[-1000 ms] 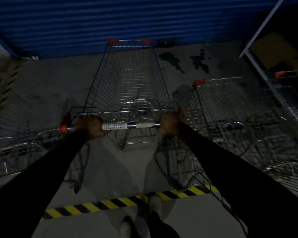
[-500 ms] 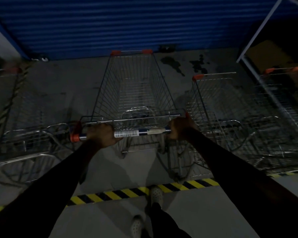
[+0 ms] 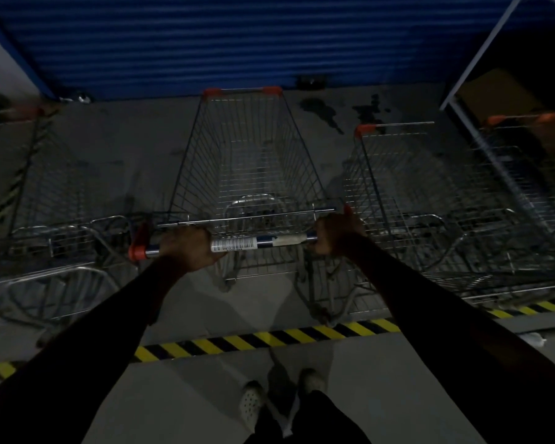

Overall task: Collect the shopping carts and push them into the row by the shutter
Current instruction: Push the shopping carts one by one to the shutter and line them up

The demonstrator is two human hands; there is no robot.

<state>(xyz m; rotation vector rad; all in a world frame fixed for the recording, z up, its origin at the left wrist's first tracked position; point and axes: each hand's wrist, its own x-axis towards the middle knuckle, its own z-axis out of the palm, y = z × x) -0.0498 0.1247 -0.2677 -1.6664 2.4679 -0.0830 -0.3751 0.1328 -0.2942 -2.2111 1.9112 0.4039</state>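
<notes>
An empty wire shopping cart (image 3: 247, 161) with orange corner caps stands straight ahead of me, its nose close to the blue shutter (image 3: 237, 40). My left hand (image 3: 189, 248) is closed around the left part of its handle bar (image 3: 263, 242), and my right hand (image 3: 337, 235) grips the right end. A second cart (image 3: 407, 193) is parked just to the right, and a third cart (image 3: 36, 200) sits to the left, both facing the shutter. Light is dim.
A yellow-and-black striped floor line (image 3: 269, 339) runs across behind the carts, with my feet (image 3: 279, 398) just behind it. At the far right a white metal frame (image 3: 481, 56) leans over one more cart (image 3: 532, 161). Dark stains (image 3: 321, 110) mark the concrete.
The cart has rolled slightly forward toward the shutter with both hands still on the bar. My view has shifted, bringing the left cart and more of the striped line into sight.
</notes>
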